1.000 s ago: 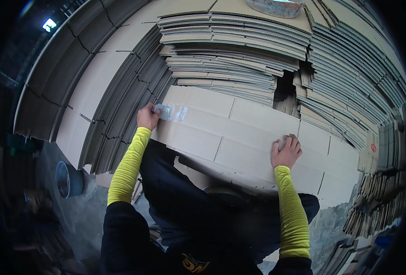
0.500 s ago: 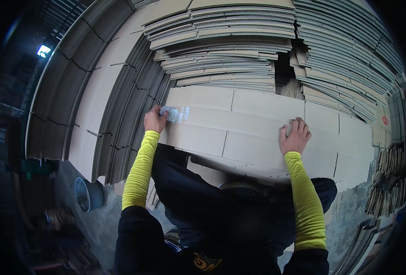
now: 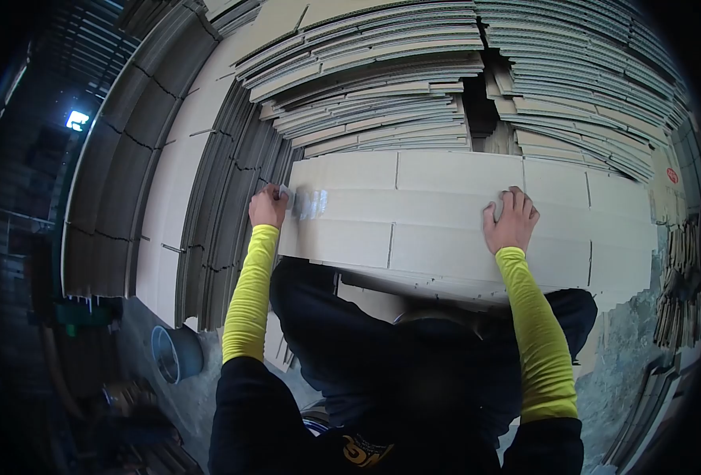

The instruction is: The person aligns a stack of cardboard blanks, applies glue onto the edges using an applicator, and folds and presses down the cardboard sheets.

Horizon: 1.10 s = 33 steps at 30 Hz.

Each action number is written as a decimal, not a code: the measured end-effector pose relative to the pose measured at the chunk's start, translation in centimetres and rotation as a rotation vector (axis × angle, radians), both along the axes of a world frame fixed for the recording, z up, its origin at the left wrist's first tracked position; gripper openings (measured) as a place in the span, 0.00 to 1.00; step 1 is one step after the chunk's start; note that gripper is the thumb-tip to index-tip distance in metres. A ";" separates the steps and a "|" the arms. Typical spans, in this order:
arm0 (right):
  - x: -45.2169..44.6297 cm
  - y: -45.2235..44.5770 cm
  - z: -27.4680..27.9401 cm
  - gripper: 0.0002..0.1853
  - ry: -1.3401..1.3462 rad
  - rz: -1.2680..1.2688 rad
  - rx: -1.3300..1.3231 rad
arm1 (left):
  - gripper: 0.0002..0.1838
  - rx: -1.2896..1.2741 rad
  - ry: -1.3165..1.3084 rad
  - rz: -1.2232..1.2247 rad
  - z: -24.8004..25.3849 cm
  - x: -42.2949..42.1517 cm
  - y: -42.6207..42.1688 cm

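Across my lap lies a flat cardboard sheet (image 3: pixel 453 214) with slits cut along it. My left hand (image 3: pixel 268 207) is at the sheet's left edge, fingers closed on a small pale, see-through piece that looks like clear tape (image 3: pixel 285 196). Just right of it, a glossy patch (image 3: pixel 312 204) shines on the cardboard. Further right, my right hand (image 3: pixel 512 223) rests on the sheet, palm down, fingers apart and slightly bent. The space under its curled thumb and fingertips is partly hidden.
Tall stacks of flattened cardboard (image 3: pixel 366 103) stand directly beyond the sheet. More upright stacked cardboard (image 3: pixel 216 190) rises close to my left hand. A blue-grey bucket (image 3: pixel 178 354) is on the floor at lower left, and bundled cardboard strips (image 3: pixel 681 289) lie at right.
My left hand has drawn back slightly from over the cardboard to its edge, with the clear piece in its fingers. The right hand stays on the sheet. The view has shifted a little.
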State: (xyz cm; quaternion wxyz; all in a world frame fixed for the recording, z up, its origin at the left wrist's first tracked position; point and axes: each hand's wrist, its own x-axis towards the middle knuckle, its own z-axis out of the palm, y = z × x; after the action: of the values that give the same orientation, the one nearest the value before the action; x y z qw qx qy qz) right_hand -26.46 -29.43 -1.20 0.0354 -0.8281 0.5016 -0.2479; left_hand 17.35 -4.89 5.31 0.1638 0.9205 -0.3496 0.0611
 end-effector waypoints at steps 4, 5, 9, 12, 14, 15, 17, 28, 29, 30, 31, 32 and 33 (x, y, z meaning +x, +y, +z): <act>0.0 0.1 0.3 0.19 0.014 0.001 0.012 | 0.15 -0.210 0.208 -0.059 0.7 -1.9 -0.9; 0.0 0.2 0.2 0.19 0.015 -0.002 0.016 | 0.15 -0.206 0.210 -0.061 0.4 -2.3 -1.1; -0.1 0.1 0.1 0.19 -0.002 0.005 -0.003 | 0.15 -0.062 0.136 -0.045 -0.5 -2.4 -1.3; -0.1 0.1 0.1 0.19 -0.003 0.004 -0.001 | 0.15 -0.006 0.016 -0.038 -0.3 -1.7 -0.9; 0.0 0.1 0.1 0.19 -0.001 -0.001 0.005 | 0.15 0.008 -0.021 -0.076 -0.1 -1.7 -0.7; 0.0 0.0 0.0 0.19 -0.001 0.001 -0.003 | 0.15 0.011 -0.022 -0.081 -0.2 -1.9 -0.5; -0.1 0.0 -0.1 0.19 0.002 -0.008 -0.002 | 0.14 -0.198 0.121 -0.040 0.6 -3.6 -0.2; 0.0 0.1 0.2 0.20 0.012 -0.005 0.025 | 0.13 -0.100 -0.048 -0.077 0.2 -4.0 1.0; 0.0 0.2 0.2 0.20 0.011 -0.004 0.026 | 0.13 -0.099 -0.049 -0.076 0.6 -4.7 0.7; 0.0 0.1 0.1 0.20 0.011 -0.005 0.021 | 0.13 -0.204 0.057 -0.068 1.0 -5.6 0.1; 0.0 0.1 0.1 0.20 0.013 -0.007 0.016 | 0.13 -0.307 0.166 -0.060 1.1 -6.2 -0.3; -0.1 0.1 0.1 0.20 0.015 -0.008 0.016 | 0.13 -0.335 0.213 -0.057 0.6 -6.3 -0.5; -0.1 0.1 0.2 0.20 0.014 -0.006 0.022 | 0.13 -0.336 0.215 -0.057 0.1 -6.4 -0.5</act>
State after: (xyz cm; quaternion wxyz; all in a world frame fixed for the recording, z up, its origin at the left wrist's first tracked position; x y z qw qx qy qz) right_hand -26.51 -29.32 -1.03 0.0406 -0.8279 0.5069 -0.2366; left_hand 10.96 -5.43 5.40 0.3532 0.8712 -0.3408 0.0155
